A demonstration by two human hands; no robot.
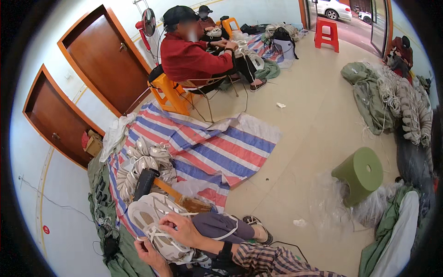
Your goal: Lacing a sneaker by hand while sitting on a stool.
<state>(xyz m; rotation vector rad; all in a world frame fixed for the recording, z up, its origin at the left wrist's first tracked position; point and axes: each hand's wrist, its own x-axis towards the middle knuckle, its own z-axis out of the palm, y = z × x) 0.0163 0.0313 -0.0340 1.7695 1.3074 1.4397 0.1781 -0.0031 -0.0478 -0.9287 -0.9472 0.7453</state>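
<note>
A beige-and-white sneaker (pixel 143 213) lies across my lap, with a second pale shoe surface partly covered beneath my hands. My right hand (pixel 181 231) rests over the lacing, its fingers bent and pinched on a white shoelace (pixel 230 233) that loops out over my dark trouser leg. Lower down, beside the shoe's left edge, my left hand (pixel 151 256) has its thumb and finger pinched at a white lace end. The exact fingertip contact of the right hand is partly hidden.
Bundled sneakers (pixel 146 159) lie on a striped sheet (pixel 207 152) ahead, near a black cylinder (pixel 146 183). A green stool (pixel 360 173) stands right amid clear plastic. Another person (pixel 194 57) sits beyond by an orange stool (pixel 168 94); shoe piles (pixel 408 104) line the right side.
</note>
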